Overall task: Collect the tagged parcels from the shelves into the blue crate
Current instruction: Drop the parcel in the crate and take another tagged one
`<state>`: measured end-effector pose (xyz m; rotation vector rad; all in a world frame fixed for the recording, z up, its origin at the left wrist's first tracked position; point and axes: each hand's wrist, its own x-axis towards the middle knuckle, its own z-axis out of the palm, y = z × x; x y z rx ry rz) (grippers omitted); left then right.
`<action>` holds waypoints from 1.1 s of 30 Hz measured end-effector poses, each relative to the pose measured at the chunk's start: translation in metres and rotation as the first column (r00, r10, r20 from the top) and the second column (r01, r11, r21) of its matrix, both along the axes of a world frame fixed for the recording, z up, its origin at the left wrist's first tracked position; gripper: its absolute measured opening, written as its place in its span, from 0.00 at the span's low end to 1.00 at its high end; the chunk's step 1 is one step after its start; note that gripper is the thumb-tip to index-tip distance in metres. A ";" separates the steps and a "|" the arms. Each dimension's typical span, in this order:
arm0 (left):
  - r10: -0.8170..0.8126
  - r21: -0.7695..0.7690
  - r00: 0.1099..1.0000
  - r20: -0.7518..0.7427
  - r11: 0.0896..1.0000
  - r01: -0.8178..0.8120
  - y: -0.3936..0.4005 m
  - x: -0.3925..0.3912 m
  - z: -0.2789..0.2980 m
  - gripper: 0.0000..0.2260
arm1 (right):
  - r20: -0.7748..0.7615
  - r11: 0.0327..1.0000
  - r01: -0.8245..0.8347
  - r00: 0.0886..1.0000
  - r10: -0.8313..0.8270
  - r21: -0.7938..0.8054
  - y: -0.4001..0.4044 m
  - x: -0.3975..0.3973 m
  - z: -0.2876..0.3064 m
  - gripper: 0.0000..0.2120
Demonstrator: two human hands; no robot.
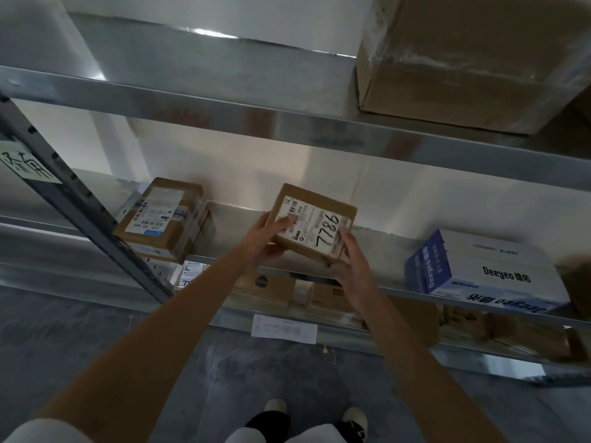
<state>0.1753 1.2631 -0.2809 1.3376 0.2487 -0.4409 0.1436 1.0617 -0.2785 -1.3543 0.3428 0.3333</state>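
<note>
A small brown parcel point(315, 209) with a white label marked "7786" is held tilted just above the front edge of the middle shelf point(380, 247). My left hand point(267, 239) grips its left side, thumb on the label. My right hand point(350, 260) holds its right lower corner, fingers curled round the edge. To the left, a stack of labelled brown parcels point(163, 215) lies on the same shelf. The blue crate is not in view.
A white and blue "Deeyeo" box point(486, 270) sits at the shelf's right. A large cardboard box point(473, 59) stands on the upper shelf. More parcels point(329, 292) fill the lower shelf. A slanted metal upright point(80, 212) crosses the left. My feet point(316, 417) stand on grey floor.
</note>
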 end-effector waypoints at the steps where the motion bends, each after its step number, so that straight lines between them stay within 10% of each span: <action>1: -0.078 0.045 0.997 0.005 0.996 0.077 0.005 0.005 0.004 0.27 | 0.014 1.000 0.006 1.000 -0.006 -0.010 -0.005 0.004 -0.003 0.24; 5: -0.266 0.135 0.964 0.011 0.956 0.262 0.011 0.026 0.019 0.29 | 0.015 0.992 -0.057 0.998 0.059 -0.108 -0.016 0.014 -0.003 0.31; 10: 0.078 0.097 0.997 0.020 0.992 -0.079 -0.010 0.037 0.011 0.41 | -0.056 0.986 -0.002 0.998 -0.008 -0.167 -0.008 0.016 -0.015 0.25; 15: 0.186 0.208 0.982 0.030 0.960 -0.188 -0.038 0.026 -0.015 0.17 | -0.051 0.940 0.077 0.994 -0.099 -0.333 0.014 0.016 -0.029 0.13; 26: 0.014 0.372 0.997 0.078 0.927 -0.042 -0.046 0.036 -0.047 0.13 | -0.122 0.838 -0.186 0.982 0.143 -0.513 0.015 0.027 -0.042 0.24; 30: 0.020 0.751 0.969 0.247 0.628 -0.204 -0.060 0.041 -0.037 0.28 | -0.107 0.697 -0.253 0.963 0.247 -0.671 -0.005 0.034 -0.028 0.30; 33: -0.161 0.765 0.824 0.543 0.500 -0.407 -0.090 0.045 -0.005 0.27 | 0.139 0.651 -0.044 0.964 0.227 -0.758 -0.038 0.038 -0.017 0.29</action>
